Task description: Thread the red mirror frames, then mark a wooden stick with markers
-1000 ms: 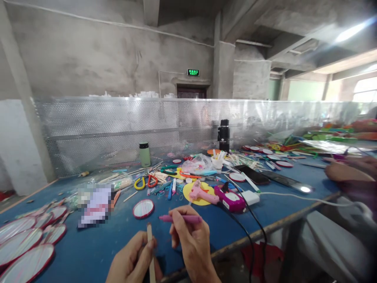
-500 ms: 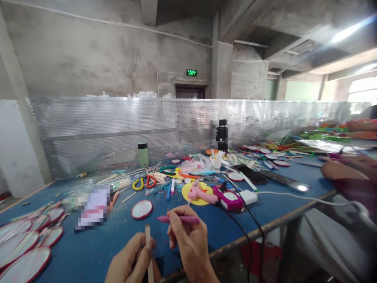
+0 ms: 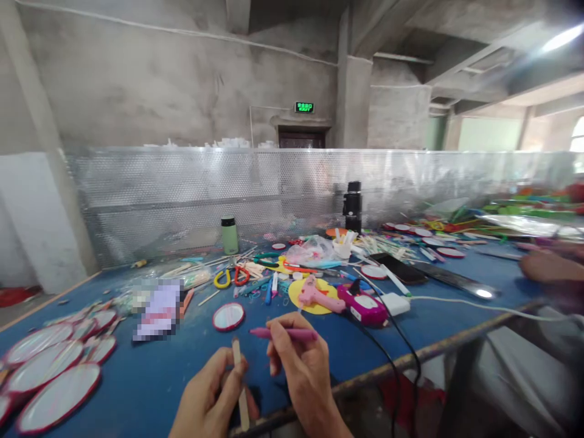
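Between the thumb and fingers of my left hand (image 3: 214, 389) a flat wooden craft stick (image 3: 243, 409) stands nearly upright, its top end darkened. My right hand (image 3: 298, 365) grips a pink marker (image 3: 298, 334) like a pen; the tip points left, a little above and apart from the stick's end. Just beyond both hands lies a small white disc with a red rim (image 3: 229, 317). A pink glue gun (image 3: 317, 294) rests on a yellow disc (image 3: 296, 296), beyond my right hand.
Red-rimmed ovals (image 3: 59, 398) lie at the left. Scissors (image 3: 241, 275), a green bottle (image 3: 229, 235), a black flask (image 3: 353, 207), phones (image 3: 396, 267) and a magenta device (image 3: 365, 306) with black cords crowd the table. A co-worker's hand (image 3: 545, 267) is at the right.
The view has turned slightly left, so the scene sits further right. Both hands keep their grip on the stick and the marker. The co-worker's hand is blurred by motion.
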Motion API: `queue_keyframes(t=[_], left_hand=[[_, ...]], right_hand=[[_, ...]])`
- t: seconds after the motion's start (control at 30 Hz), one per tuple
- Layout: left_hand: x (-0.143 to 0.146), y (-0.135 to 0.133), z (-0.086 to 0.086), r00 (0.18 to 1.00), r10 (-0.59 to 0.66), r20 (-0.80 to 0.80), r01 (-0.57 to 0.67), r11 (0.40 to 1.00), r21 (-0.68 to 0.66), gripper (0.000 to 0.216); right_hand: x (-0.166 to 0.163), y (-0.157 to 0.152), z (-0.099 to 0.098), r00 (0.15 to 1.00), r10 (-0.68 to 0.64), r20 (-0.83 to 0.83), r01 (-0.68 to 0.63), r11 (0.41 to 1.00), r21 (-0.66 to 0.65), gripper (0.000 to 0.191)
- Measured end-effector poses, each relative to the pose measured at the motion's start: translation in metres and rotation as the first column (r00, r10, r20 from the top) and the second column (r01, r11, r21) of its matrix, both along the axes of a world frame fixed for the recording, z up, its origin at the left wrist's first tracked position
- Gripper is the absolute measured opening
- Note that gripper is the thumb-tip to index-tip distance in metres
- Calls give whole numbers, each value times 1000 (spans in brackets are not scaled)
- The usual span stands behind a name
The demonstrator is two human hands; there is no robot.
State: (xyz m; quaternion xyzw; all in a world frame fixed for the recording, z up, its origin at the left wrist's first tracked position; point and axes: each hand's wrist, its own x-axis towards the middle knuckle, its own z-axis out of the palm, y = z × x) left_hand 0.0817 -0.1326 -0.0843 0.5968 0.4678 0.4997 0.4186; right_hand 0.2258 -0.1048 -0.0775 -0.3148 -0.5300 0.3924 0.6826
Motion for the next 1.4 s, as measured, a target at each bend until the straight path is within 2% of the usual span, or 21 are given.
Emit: queue_keyframes(t=[0.17, 0.33, 0.43, 0.53, 0.67, 0.97, 1.13, 1.4], left_hand=[[-2, 4, -3, 998, -66, -3, 66, 997, -30, 45], [-4, 4, 2, 991, -105, -83, 104, 994, -10, 41], [-5, 4, 5, 986, -137, -94, 137, 991, -4, 40], [-4, 3, 7, 988, -138, -76, 139, 990, 11, 38], [-3, 1, 9, 988, -136, -67, 138, 990, 34, 36], [-3, 0, 9, 989, -128, -78, 132, 990, 52, 34], [-4, 0, 9, 989, -106, -106, 113, 992, 57, 34], [-4, 1, 7, 985, -90, -149, 103, 991, 82, 35]], right_hand=[[3, 1, -1, 1000, -22, 0, 22, 999, 41, 32], [4, 0, 0, 1000, 8, 16, -10, 996, 88, 27], [3, -4, 1, 999, -19, 31, 16, 996, 83, 26], [2, -5, 2, 997, -64, 38, 60, 994, 93, 25], [3, -3, 1, 992, -66, 111, 47, 985, 166, 24], [0, -5, 2, 972, -108, 206, 78, 986, 146, 26], [3, -2, -1, 966, -94, 242, 47, 980, 192, 24], [5, -1, -2, 951, -79, 299, 22, 982, 190, 23]])
